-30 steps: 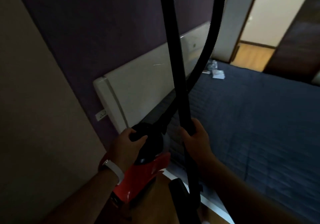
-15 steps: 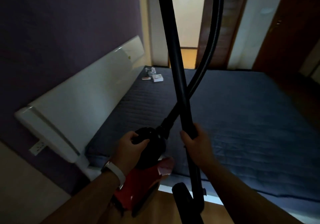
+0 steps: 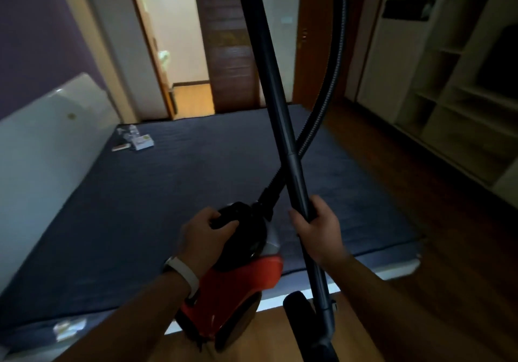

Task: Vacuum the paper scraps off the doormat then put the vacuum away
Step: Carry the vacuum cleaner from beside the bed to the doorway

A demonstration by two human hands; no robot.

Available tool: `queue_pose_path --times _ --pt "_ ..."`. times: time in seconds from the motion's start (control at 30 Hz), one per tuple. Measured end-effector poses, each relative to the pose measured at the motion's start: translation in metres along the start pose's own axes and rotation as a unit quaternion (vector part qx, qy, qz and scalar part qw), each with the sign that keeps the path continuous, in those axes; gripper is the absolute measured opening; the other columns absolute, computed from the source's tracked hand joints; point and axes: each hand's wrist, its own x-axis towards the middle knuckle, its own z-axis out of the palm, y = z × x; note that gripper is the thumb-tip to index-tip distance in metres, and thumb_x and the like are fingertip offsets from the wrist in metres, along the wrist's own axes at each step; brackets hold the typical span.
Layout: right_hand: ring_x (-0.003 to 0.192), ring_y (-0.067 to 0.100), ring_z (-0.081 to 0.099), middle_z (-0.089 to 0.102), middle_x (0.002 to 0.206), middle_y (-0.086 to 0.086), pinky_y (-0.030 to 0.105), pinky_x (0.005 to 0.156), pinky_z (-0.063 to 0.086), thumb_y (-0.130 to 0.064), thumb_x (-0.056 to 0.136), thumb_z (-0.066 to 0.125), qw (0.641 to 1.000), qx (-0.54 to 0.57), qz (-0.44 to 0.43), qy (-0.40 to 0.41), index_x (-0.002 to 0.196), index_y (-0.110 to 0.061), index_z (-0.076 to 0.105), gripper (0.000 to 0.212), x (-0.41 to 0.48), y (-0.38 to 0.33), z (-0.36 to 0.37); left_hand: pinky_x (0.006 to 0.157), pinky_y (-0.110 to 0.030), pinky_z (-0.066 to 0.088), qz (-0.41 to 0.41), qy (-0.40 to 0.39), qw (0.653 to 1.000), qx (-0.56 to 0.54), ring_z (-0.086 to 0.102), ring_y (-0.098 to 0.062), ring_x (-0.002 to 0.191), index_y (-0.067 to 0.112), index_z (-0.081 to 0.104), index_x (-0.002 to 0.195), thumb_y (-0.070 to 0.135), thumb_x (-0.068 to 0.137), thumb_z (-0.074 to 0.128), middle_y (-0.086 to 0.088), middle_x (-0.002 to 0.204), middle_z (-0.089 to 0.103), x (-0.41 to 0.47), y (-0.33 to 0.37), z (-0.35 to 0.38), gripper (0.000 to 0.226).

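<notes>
I carry a red and black canister vacuum (image 3: pixel 241 286) off the floor. My left hand (image 3: pixel 204 238) grips its black top handle. My right hand (image 3: pixel 316 227) is wrapped round the dark wand tube (image 3: pixel 269 81), which rises upright past the top of the view. The ribbed black hose (image 3: pixel 333 81) loops from the canister's front up behind the wand and crosses it. The black floor nozzle (image 3: pixel 302 314) hangs low by my right forearm. No doormat or paper scraps on it are in view.
A bed with a dark blue cover (image 3: pixel 196 188) lies straight ahead, with a white headboard (image 3: pixel 50 137) on the left. Small boxes (image 3: pixel 140 143) lie near its far corner. An open doorway (image 3: pixel 182 53) is beyond, shelving (image 3: pixel 462 95) on the right, wooden floor (image 3: pixel 420 179) between.
My view has swung right, from the purple wall and headboard to the bed, doorway and shelves. Both hands keep the same hold on the vacuum and wand.
</notes>
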Motion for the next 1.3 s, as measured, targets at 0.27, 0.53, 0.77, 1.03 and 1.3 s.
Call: queue_pose_path --times 0.27,0.53,0.77,1.03,1.3 --pt "0.066 -0.004 0.061 0.064 0.071 -0.015 0.014 0.059 0.047 -0.009 0.087 0.073 0.995 -0.027 0.029 0.093 0.101 -0.022 0.062 0.022 0.018 0.026 -0.12 0.053 -0.016 0.038 0.081 -0.135 0.987 -0.022 0.059 -0.003 0.068 0.025 0.059 0.072 0.035 0.077 0.077 0.008 0.073 0.064 0.011 0.089 0.127 0.022" --pt "0.056 0.009 0.059 0.063 0.072 0.003 0.026 0.049 0.049 -0.017 0.086 0.075 0.956 -0.129 0.086 0.249 0.096 -0.02 0.06 0.018 0.05 0.06 -0.217 0.048 -0.01 0.04 0.138 -0.272 0.951 -0.057 0.061 0.002 0.064 0.024 0.062 0.07 0.038 0.073 0.079 0.008 0.066 0.066 0.046 0.159 0.264 0.022" --pt "0.048 0.006 0.047 0.052 0.061 -0.002 0.024 0.043 0.041 -0.02 0.088 0.072 0.906 -0.145 0.129 0.376 0.087 -0.016 0.057 0.015 0.071 0.064 -0.282 0.058 -0.023 0.046 0.221 -0.363 0.904 -0.046 0.062 -0.004 0.073 0.028 0.06 0.078 0.044 0.072 0.077 0.013 0.076 0.065 0.074 0.226 0.366 0.024" --pt "0.051 0.007 0.053 0.059 0.066 0.001 0.024 0.046 0.045 -0.018 0.087 0.072 0.855 -0.153 0.131 0.477 0.091 -0.024 0.06 0.014 0.075 0.066 -0.349 0.049 -0.02 0.039 0.299 -0.424 0.854 -0.042 0.06 0.001 0.067 0.027 0.061 0.078 0.046 0.073 0.077 0.012 0.073 0.065 0.064 0.298 0.441 0.026" --pt "0.056 0.008 0.056 0.064 0.071 0.008 0.026 0.049 0.048 -0.02 0.084 0.075 0.823 -0.191 0.131 0.518 0.09 -0.026 0.06 0.017 0.08 0.101 -0.447 0.05 -0.021 0.044 0.307 -0.457 0.834 -0.042 0.063 -0.002 0.065 0.024 0.062 0.074 0.044 0.073 0.077 0.01 0.068 0.066 0.025 0.354 0.53 0.026"
